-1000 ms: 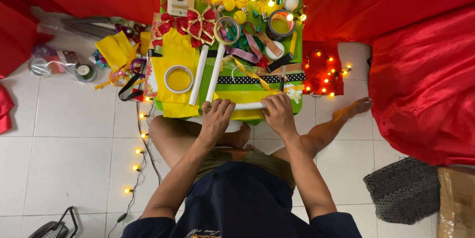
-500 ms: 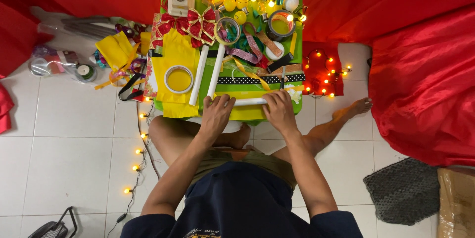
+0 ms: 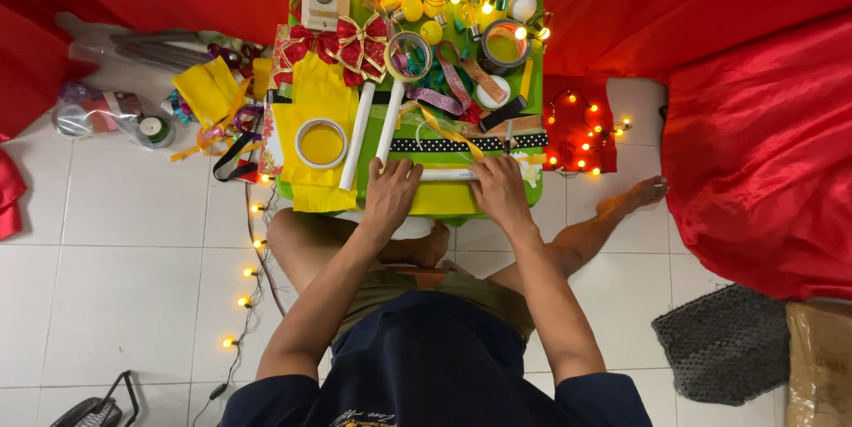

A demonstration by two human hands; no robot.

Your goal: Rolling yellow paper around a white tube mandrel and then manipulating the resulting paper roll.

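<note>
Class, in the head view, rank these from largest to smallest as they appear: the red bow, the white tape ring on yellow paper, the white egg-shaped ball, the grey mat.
1. grey mat
2. red bow
3. white tape ring
4. white egg-shaped ball

The mat lies on the floor, so nearness may skew it.

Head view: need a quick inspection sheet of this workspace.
Surface: green tray table over white floor tiles, almost fully covered.
Job's things: white roll lying crosswise at the near edge; yellow paper under it.
Clutter: two more white rolls, tape ring, red bows, polka-dot ribbon, ribbon scraps.
Grippers: left hand and right hand both pressing on the crosswise roll, fingers flat.
Cables: lit string lights trailing over the floor at left; more on the table.
Surroundings: red fabric behind and right, grey mat.
</note>
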